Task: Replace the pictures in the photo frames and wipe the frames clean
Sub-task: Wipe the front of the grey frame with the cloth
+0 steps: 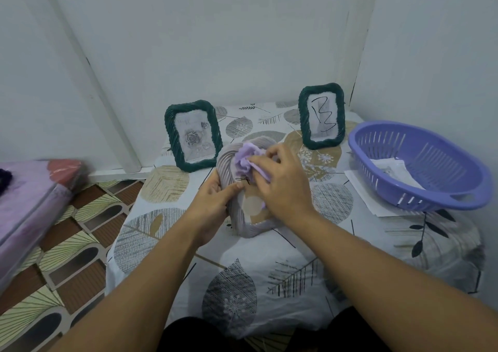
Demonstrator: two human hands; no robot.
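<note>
Wiping the pale frame, held between both hands on the table.

Head view: the lilac frame [244, 189] lies in front of the rose-picture green frame [192, 136], long axis running away from the person; left hand [213, 203] grips its left rail, right hand [280, 184] pinches the purple cloth [249, 158] over its far end.

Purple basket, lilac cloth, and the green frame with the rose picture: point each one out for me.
Purple basket [463, 160]: head view, on its bare slotted inner wall.
Lilac cloth [246, 157]: head view, on the bunched folds left of the right hand's fingers.
Green frame with the rose picture [170, 127]: head view, on its left woven edge.
</note>
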